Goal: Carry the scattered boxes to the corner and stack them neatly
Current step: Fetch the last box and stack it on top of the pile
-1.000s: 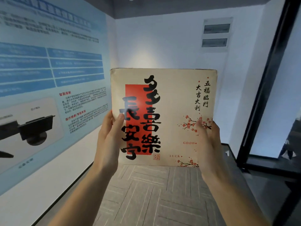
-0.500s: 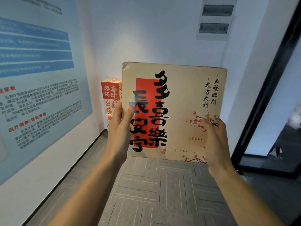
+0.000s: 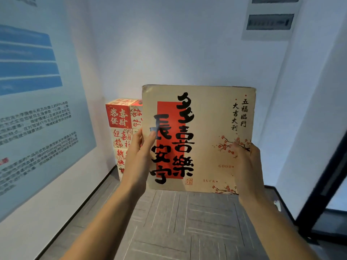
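Note:
I hold a large tan box (image 3: 204, 113) with black calligraphy, a red stripe and plum blossoms upright in front of me. My left hand (image 3: 138, 156) grips its left edge and my right hand (image 3: 246, 166) grips its lower right side. Behind it, in the corner where the two walls meet, stands a stack of red-and-white boxes (image 3: 121, 132), several high, its right part hidden by the box I carry.
A blue poster wall (image 3: 37, 109) runs along the left. A white wall (image 3: 178, 44) with a grey panel (image 3: 270, 21) closes the far end. A black door frame (image 3: 323, 188) stands on the right. Grey carpet tiles (image 3: 178, 222) cover the floor.
The view has turned left and moved toward the corner. The stack of boxes has come into view and grown nearer. Both hands keep the same hold on the tan box.

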